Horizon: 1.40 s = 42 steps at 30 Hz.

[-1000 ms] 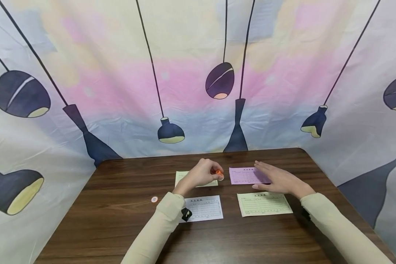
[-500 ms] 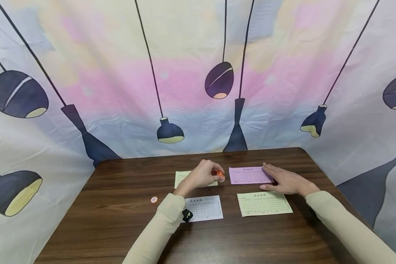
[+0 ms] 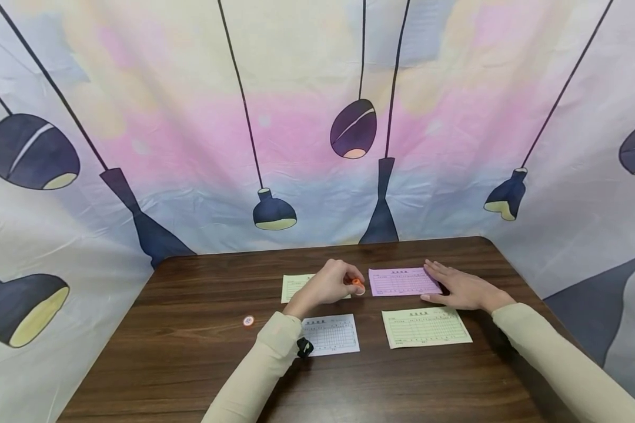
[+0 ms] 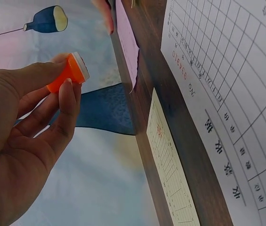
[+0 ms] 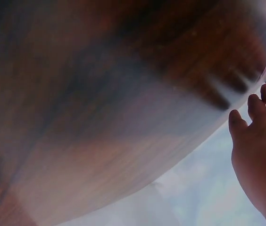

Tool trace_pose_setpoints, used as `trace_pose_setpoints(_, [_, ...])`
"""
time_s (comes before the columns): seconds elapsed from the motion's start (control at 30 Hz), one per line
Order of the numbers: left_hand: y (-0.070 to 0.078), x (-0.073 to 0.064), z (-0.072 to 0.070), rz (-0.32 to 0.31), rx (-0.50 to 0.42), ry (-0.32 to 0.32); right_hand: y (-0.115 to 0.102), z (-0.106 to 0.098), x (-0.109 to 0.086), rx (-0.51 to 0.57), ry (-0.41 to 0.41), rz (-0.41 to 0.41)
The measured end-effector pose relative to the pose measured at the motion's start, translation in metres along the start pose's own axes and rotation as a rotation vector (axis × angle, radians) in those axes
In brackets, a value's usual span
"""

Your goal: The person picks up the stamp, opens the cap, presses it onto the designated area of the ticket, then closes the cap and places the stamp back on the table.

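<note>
My left hand [image 3: 329, 284] pinches a small orange stamp [image 3: 357, 283] with a white rim, between thumb and fingers. In the left wrist view the stamp [image 4: 74, 70] is tilted, its white end away from the palm. It is just left of the purple receipt slip [image 3: 400, 282], which is printed with a table. My right hand [image 3: 459, 288] lies with straight fingers at that slip's right edge, fingertips over its corner. In the right wrist view, several fingers of the right hand [image 5: 260, 146] show at the right side, most of the slip out of sight.
A pale yellow slip [image 3: 292, 286] lies partly behind my left hand. Nearer are a white slip [image 3: 333, 336], partly under the left forearm, and a light green slip [image 3: 425, 326]. A small round red-and-white disc [image 3: 249, 321] sits left on the brown wooden table [image 3: 190, 358]. A printed curtain [image 3: 307, 141] hangs behind.
My right hand has slid right, from over the purple slip to its right edge, and settled lower. My left hand has shifted slightly right and nearer with the stamp.
</note>
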<state>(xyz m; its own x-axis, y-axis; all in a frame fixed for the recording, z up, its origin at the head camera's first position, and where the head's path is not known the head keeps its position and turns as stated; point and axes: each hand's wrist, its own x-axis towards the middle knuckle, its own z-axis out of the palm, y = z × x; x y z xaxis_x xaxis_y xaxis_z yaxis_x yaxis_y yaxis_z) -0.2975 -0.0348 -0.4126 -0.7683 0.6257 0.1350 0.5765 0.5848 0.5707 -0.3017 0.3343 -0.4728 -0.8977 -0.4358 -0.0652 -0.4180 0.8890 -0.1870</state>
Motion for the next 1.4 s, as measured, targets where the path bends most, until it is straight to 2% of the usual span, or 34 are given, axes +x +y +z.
trace_pose_setpoints(0.2, [0.002, 0.001, 0.002, -0.008, -0.009, -0.008, 0.001, 0.003, 0.001, -0.009, -0.009, -0.027])
trace_pose_setpoints(0.47, [0.006, 0.003, 0.002, -0.01, 0.001, -0.002, 0.002, 0.005, 0.002, 0.003, -0.018, -0.008])
trace_pose_setpoints(0.73, [0.01, 0.01, 0.004, 0.033, -0.003, 0.011, 0.002, 0.006, 0.003, -0.006, -0.008, -0.025])
trace_pose_setpoints(0.83, [0.011, 0.014, 0.006, 0.038, 0.008, 0.016, 0.001, 0.006, 0.002, 0.0, -0.014, -0.019])
trace_pose_setpoints(1.2, [0.02, 0.033, 0.006, -0.003, -0.011, -0.011, 0.0, 0.008, 0.001, 0.005, -0.014, -0.012])
trace_pose_setpoints(1.4, [0.023, 0.046, 0.015, -0.003, -0.008, -0.023, 0.0, 0.009, 0.003, 0.018, -0.021, 0.001])
